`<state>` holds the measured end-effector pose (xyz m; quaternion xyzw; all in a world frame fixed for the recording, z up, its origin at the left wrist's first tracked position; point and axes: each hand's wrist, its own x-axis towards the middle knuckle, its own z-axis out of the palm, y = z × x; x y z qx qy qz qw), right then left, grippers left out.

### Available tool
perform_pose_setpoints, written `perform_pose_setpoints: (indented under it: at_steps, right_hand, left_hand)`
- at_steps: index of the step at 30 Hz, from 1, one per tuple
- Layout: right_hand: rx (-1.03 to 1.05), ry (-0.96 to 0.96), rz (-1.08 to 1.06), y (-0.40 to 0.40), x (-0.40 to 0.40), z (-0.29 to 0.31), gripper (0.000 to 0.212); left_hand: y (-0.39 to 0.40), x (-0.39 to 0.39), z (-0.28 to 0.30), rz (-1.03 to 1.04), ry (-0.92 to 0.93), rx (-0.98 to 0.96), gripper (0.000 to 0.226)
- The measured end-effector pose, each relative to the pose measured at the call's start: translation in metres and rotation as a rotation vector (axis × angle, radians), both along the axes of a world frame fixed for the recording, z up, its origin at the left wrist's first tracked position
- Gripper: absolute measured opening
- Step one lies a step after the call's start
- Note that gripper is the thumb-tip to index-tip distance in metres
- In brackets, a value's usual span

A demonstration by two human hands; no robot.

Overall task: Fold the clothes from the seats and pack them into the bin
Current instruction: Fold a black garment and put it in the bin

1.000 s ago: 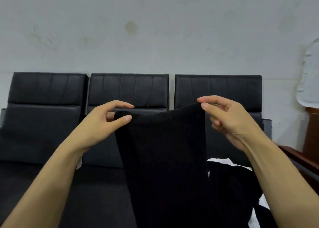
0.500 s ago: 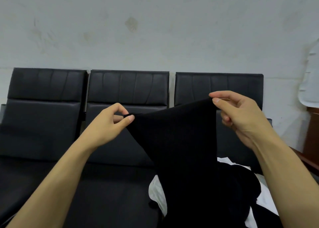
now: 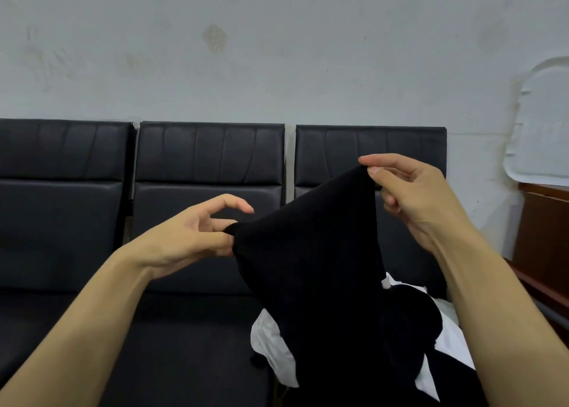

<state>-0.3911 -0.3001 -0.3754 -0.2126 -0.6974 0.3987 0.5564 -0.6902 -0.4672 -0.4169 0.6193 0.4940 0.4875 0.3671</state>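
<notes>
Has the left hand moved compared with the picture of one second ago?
Yes. The left hand, pinching a corner of the black garment, has dropped lower and shifted right against the middle seat backrest.

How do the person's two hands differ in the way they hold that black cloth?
The right hand is raised higher than the left hand, so the top edge of the black garment slopes down toward the left hand. The right hand pinches its corner between thumb and forefinger, while the left hand grips its corner lower down with its forefinger arched free above. Both hands hold the same garment up over the black seats.
</notes>
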Motion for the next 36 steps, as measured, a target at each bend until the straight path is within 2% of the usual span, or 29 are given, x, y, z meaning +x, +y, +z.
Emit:
perform_pose_setpoints:
  at_steps: [4, 8, 12, 16, 20, 22, 25, 29, 33, 36]
  right_hand:
    - [0.061, -0.121, -0.047, 0.000, 0.005, 0.001, 0.027]
    - [0.162, -0.292, -0.066, -0.004, 0.007, 0.000, 0.028]
    - [0.235, -0.401, -0.093, -0.008, 0.006, 0.003, 0.028]
    - [0.353, -0.664, -0.087, -0.017, -0.009, 0.007, 0.024]
    - [0.375, -0.722, -0.193, -0.004, -0.053, 0.024, 0.008]
    - [0.356, -0.679, -0.175, 0.010, -0.078, 0.029, 0.011]
    - [0.343, -0.618, -0.172, 0.026, -0.109, 0.039, 0.014]
    - [0.494, -0.673, -0.230, 0.021, -0.131, 0.050, 0.018]
    - [0.528, -0.733, -0.152, -0.009, -0.127, 0.032, 0.003]
    - [0.505, -0.827, -0.021, -0.033, -0.111, -0.012, 0.004]
  left_hand:
    - [-0.011, 0.005, 0.012, 0.147, 0.366, 0.073, 0.046]
    - [-0.022, 0.008, 0.026, 0.244, 0.475, 0.099, 0.026]
    - [-0.020, -0.014, 0.026, 0.423, 0.708, 0.159, 0.025]
    - [-0.011, -0.043, 0.032, 0.540, 0.847, 0.187, 0.022]
    - [-0.002, -0.071, 0.071, 0.626, 0.880, 0.197, 0.021]
    - [-0.002, -0.090, 0.085, 0.654, 0.874, 0.201, 0.027]
    - [-0.010, -0.118, 0.097, 0.738, 0.816, 0.277, 0.020]
    - [-0.038, -0.127, 0.106, 0.809, 0.845, 0.310, 0.007]
    - [-0.078, -0.114, 0.077, 0.724, 0.774, 0.242, 0.010]
    - [-0.107, -0.101, 0.025, 0.636, 0.707, 0.133, 0.013]
